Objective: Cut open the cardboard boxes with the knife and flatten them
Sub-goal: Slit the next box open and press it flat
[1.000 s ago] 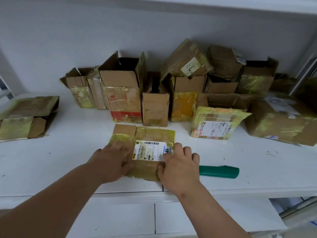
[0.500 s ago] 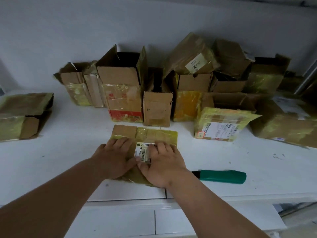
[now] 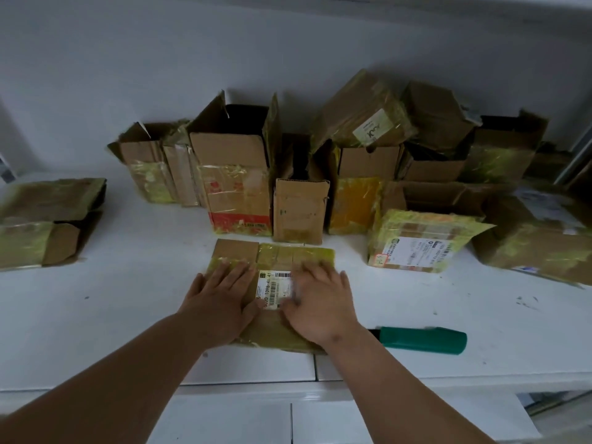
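Observation:
A flattened cardboard box (image 3: 282, 257) wrapped in yellow tape, with a white barcode label, lies flat on the white table (image 3: 128, 302) in front of me. My left hand (image 3: 217, 299) presses palm-down on its left half with straight fingers. My right hand (image 3: 320, 302) presses flat on its right half, partly covering the label. The knife (image 3: 423, 340), with a green handle, lies on the table just right of my right wrist, untouched.
Several cardboard boxes, some open-topped, crowd the back of the table against the wall (image 3: 237, 174). A taped parcel with a label (image 3: 416, 241) sits to the right. Flattened boxes lie stacked at the far left (image 3: 41, 219). The table's front edge is near my forearms.
Both hands slid forward and closer together over the flat box. The right hand moved left across the label. The knife stayed put.

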The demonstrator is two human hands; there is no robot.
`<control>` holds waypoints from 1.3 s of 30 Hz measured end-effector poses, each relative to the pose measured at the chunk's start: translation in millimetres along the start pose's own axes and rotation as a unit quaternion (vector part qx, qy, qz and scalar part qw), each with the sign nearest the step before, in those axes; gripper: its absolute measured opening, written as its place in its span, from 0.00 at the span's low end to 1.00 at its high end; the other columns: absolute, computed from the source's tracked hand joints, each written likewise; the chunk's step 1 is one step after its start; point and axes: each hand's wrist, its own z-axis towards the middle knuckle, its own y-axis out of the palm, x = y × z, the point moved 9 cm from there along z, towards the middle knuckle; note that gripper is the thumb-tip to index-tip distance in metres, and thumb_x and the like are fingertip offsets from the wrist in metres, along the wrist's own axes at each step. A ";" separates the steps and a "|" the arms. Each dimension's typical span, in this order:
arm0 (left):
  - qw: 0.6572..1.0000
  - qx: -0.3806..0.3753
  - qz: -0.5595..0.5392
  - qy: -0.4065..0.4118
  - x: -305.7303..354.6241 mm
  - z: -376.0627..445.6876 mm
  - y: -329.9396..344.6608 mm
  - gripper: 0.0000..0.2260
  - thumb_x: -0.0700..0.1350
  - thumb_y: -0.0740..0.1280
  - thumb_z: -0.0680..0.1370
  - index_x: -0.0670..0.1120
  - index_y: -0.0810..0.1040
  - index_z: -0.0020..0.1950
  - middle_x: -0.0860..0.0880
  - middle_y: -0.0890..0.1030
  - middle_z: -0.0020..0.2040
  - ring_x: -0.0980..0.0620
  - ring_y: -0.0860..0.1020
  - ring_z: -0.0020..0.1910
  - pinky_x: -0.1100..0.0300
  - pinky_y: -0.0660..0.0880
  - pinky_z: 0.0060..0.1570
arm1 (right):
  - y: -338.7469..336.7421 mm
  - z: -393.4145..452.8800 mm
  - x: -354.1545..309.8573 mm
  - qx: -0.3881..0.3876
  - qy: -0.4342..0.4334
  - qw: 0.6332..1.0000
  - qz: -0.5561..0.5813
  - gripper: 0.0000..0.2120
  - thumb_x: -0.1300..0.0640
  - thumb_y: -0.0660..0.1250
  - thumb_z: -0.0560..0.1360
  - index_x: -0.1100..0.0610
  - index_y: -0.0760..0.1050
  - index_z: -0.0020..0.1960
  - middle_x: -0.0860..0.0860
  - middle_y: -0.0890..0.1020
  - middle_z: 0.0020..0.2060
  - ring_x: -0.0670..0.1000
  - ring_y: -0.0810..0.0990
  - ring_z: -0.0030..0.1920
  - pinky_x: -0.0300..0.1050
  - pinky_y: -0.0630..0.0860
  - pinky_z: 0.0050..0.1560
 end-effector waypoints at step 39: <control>0.745 0.284 -0.547 -0.254 -247.3 -164.0 -80.6 0.33 0.38 0.65 0.78 0.67 0.59 0.74 0.52 0.81 0.50 0.49 0.79 0.50 0.56 0.77 0.44 | 49.3 28.4 -200.2 -0.001 0.038 0.780 0.624 0.08 0.65 0.67 0.77 0.56 0.74 0.54 0.58 0.84 0.49 0.55 0.85 0.41 0.42 0.79 0.35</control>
